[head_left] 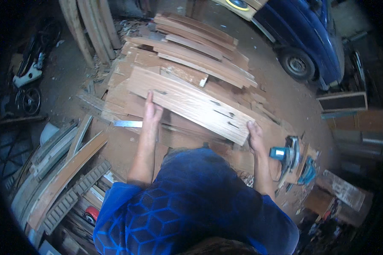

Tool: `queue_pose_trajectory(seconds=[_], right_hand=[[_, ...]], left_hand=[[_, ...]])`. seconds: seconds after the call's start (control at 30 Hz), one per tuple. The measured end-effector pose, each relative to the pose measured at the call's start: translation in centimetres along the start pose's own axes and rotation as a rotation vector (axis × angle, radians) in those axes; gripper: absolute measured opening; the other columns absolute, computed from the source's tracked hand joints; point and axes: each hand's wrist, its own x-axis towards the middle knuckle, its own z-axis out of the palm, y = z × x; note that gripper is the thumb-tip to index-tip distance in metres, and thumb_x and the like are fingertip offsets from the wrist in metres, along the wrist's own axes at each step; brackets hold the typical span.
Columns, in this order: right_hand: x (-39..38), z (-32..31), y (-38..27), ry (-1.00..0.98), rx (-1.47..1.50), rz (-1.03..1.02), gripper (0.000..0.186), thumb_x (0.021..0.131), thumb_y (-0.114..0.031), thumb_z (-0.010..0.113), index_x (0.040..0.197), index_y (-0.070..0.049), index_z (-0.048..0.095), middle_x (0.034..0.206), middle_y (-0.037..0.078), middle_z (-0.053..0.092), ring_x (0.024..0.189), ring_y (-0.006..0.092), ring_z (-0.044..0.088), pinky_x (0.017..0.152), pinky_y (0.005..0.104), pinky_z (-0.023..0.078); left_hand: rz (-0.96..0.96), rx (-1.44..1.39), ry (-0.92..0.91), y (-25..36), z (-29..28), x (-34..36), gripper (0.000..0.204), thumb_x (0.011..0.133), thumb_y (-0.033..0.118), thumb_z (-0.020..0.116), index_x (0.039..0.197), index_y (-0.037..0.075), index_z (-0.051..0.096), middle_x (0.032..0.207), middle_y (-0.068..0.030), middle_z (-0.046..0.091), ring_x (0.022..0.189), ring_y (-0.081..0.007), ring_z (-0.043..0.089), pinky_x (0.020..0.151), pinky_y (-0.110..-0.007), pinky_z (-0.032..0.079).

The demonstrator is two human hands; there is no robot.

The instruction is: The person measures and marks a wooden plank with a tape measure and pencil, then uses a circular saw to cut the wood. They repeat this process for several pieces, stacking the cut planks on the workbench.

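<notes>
A pale wooden board [187,104] with several dark marks is held up in front of me, slanting down from upper left to lower right. My left hand [152,111] grips its near long edge toward the left end, fingers partly hidden by the board. At the right end, my right hand [255,136] is closed round the short edge with the thumb on the top face. Below the board lies a wooden work surface [119,95]. A metal ruler or strip [128,123] rests on it, left of my left forearm.
Stacked planks [200,55] lie beyond the board. A circular saw [288,154] with a teal body stands on the right, beside another teal tool [306,171]. Long timber pieces [68,174] crowd the lower left. Upright slabs [91,29] lean at the back; a blue vehicle [302,38] is parked far right.
</notes>
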Motion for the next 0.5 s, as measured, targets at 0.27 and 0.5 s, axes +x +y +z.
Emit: queue_pose_trajectory(seconds=[0.27, 0.5], right_hand=[[-6.0, 4.2, -5.2, -0.176, -0.756, -0.545, 0.037, 0.079, 0.006, 0.073, 0.112, -0.005, 0.063, 0.122, 0.015, 0.068, 0.116, 0.0303, 0.064, 0.103, 0.0415, 0.049], [-9.6, 6.2, -5.1, -0.151, -0.943, -0.981, 0.046, 0.065, 0.013, 0.063, 0.105, -0.01, 0.062, 0.137, 0.022, 0.058, 0.131, 0.0456, 0.054, 0.11, 0.0539, 0.044]], left_hand=[[0.162, -0.474, -1.007, 5.0, -4.6, 0.5, 0.049, 0.108, 0.046, 0.041, 0.14, 0.011, 0.052, 0.115, -0.0061, 0.062, 0.106, -0.0209, 0.058, 0.104, -0.045, 0.045], [0.214, -0.589, -0.651, 6.7, 2.6, -4.4, 0.032, 0.11, 0.021, 0.043, 0.139, 0.015, 0.054, 0.108, -0.0041, 0.062, 0.09, -0.0186, 0.06, 0.095, -0.037, 0.051]])
